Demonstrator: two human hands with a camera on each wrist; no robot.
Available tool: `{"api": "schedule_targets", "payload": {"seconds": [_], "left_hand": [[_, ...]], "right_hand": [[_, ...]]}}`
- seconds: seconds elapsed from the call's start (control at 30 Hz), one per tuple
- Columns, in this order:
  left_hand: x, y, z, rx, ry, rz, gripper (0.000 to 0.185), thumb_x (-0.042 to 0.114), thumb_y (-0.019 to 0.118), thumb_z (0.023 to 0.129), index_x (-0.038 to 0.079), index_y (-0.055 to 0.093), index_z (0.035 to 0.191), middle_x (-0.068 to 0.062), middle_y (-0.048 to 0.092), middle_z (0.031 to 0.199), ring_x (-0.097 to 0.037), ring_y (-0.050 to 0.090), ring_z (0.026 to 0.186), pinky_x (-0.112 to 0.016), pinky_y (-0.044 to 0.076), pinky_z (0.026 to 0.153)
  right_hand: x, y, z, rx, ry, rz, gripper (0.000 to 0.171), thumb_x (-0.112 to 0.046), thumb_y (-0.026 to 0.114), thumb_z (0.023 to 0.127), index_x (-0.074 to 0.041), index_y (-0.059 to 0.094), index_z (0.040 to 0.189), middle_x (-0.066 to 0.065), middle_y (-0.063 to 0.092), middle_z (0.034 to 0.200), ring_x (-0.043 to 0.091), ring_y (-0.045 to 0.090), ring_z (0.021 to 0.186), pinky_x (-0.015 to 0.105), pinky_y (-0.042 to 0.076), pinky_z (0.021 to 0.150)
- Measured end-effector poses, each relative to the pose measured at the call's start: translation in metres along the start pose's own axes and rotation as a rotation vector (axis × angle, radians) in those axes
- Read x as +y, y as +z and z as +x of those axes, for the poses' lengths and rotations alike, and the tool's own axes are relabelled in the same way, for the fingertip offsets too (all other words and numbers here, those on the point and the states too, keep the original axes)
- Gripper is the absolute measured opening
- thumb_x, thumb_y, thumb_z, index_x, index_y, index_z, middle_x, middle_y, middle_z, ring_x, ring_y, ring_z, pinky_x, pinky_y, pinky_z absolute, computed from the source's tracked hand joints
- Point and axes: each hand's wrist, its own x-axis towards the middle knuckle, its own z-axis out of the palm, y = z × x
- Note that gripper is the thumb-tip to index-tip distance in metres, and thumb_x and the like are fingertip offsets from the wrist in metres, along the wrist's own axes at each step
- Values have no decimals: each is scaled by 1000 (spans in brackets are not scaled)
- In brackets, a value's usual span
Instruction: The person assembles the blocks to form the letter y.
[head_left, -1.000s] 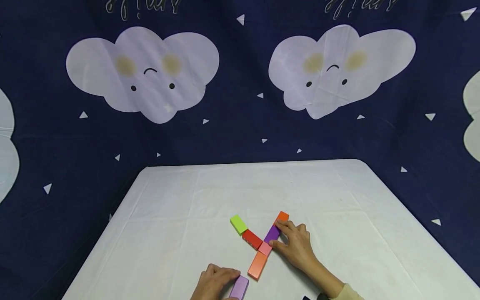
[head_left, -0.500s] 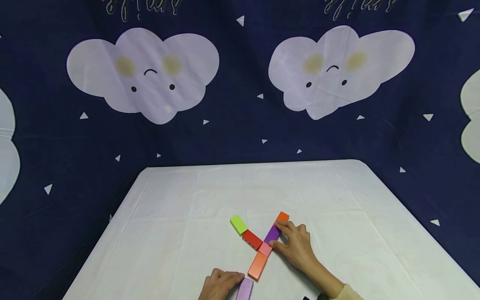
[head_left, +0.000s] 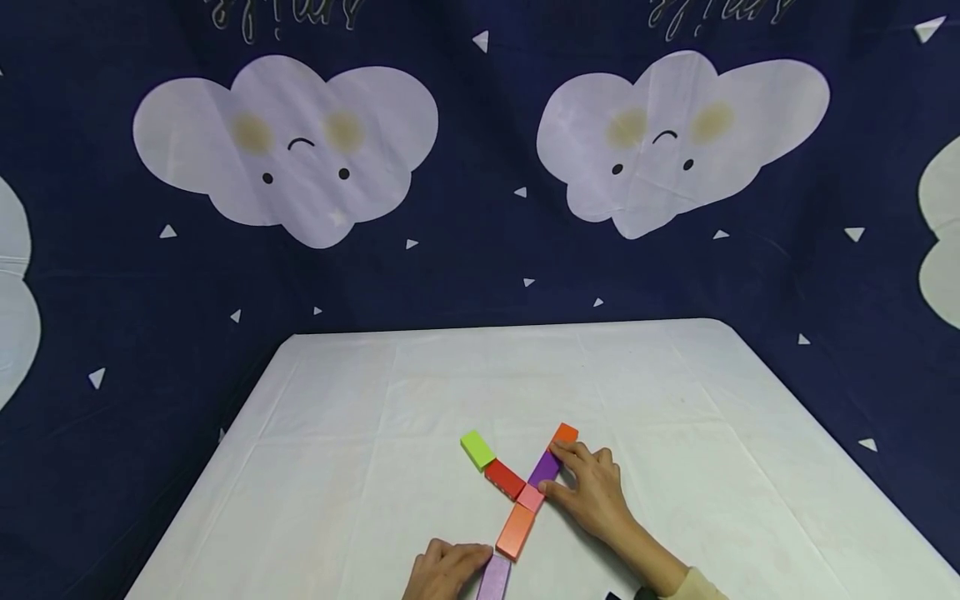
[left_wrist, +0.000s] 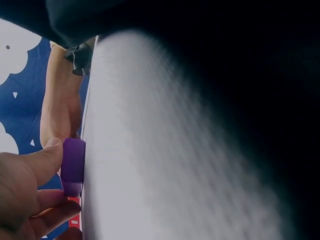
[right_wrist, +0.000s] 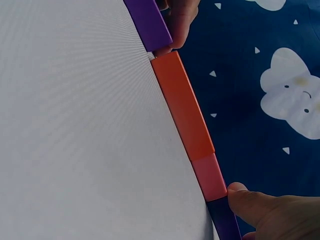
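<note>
A lilac block (head_left: pixel 495 578) lies at the front of the table, its far end close to the salmon-orange block (head_left: pixel 516 532). My left hand (head_left: pixel 447 571) holds the lilac block between thumb and fingers, as the left wrist view shows with the block (left_wrist: pixel 73 167) beside the thumb. From the salmon-orange block the row runs on through a small pink block (head_left: pixel 530 497), a dark purple block (head_left: pixel 544 470) and an orange block (head_left: pixel 564 433). My right hand (head_left: pixel 594 493) holds the purple block, its thumb (right_wrist: pixel 250 200) near the pink block.
A red block (head_left: pixel 505 479) and a lime green block (head_left: pixel 477 450) branch off to the left from the pink block. The white cloth-covered table (head_left: pixel 360 392) ends at a dark blue curtain (head_left: pixel 480 283) with printed clouds. A small dark object (head_left: pixel 613 596) shows at the front edge.
My left hand has slid the lilac block right and a little forward, bringing it close to the end of the salmon-orange block. My right hand has stayed in place.
</note>
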Motion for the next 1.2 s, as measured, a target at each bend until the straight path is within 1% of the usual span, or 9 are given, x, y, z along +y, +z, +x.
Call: {"api": "schedule_targets", "payload": {"seconds": [0.17, 0.23, 0.4, 0.47, 0.9, 1.07, 1.17, 1.2], "left_hand": [[2, 0, 1, -3, -8, 20, 63, 65, 57, 78, 19, 65, 121, 8, 64, 114, 0, 36, 83, -19, 25, 64], [3, -1, 2, -28, -20, 28, 64, 66, 57, 79, 19, 64, 122, 9, 63, 116, 0, 35, 83, -19, 26, 65], [8, -3, 4, -126, -85, 20, 68, 69, 55, 78, 21, 62, 126, 10, 61, 119, -2, 35, 84, -22, 28, 67], [9, -4, 4, -132, -92, 20, 69, 70, 54, 78, 21, 62, 126, 10, 61, 119, -3, 35, 84, -22, 27, 67], [7, 1, 1, -44, -31, 49, 70, 73, 48, 80, 21, 61, 126, 11, 61, 117, -1, 34, 83, -20, 25, 65], [5, 5, -1, 38, 23, 85, 68, 72, 46, 82, 20, 63, 124, 11, 62, 114, 0, 35, 83, -19, 24, 64], [6, 5, -1, 47, 25, 92, 68, 71, 47, 82, 19, 64, 123, 10, 63, 114, -1, 36, 84, -18, 24, 64], [7, 4, -1, 25, 8, 85, 70, 72, 47, 81, 19, 64, 123, 9, 63, 115, -1, 36, 84, -19, 25, 64]], "right_hand": [[0, -1, 2, 7, -9, 10, 59, -37, 80, 67, -12, 66, 119, 0, 64, 117, 16, 39, 82, 30, 26, 70], [0, -1, 2, 9, -12, 14, 59, -37, 80, 67, -12, 66, 119, 0, 64, 117, 16, 39, 82, 31, 27, 71], [-1, -1, 3, 8, -16, 11, 60, -37, 80, 67, -12, 66, 119, 0, 64, 118, 16, 39, 81, 31, 27, 71], [-1, 0, 3, 8, -15, 8, 59, -37, 80, 67, -12, 66, 119, -1, 63, 118, 15, 39, 82, 31, 26, 70], [1, 1, 2, 9, -6, 6, 59, -38, 80, 67, -12, 66, 119, -1, 64, 117, 15, 39, 81, 30, 25, 69], [0, 1, 1, 13, -4, 11, 58, -36, 80, 67, -12, 67, 118, -2, 64, 117, 15, 39, 82, 30, 26, 70], [0, 1, 1, 15, -1, 14, 57, -35, 80, 67, -12, 67, 117, -2, 64, 118, 15, 39, 82, 31, 27, 71], [0, 1, 1, 14, 1, 14, 57, -35, 80, 67, -12, 67, 117, -2, 64, 118, 15, 39, 82, 31, 27, 71]]}}
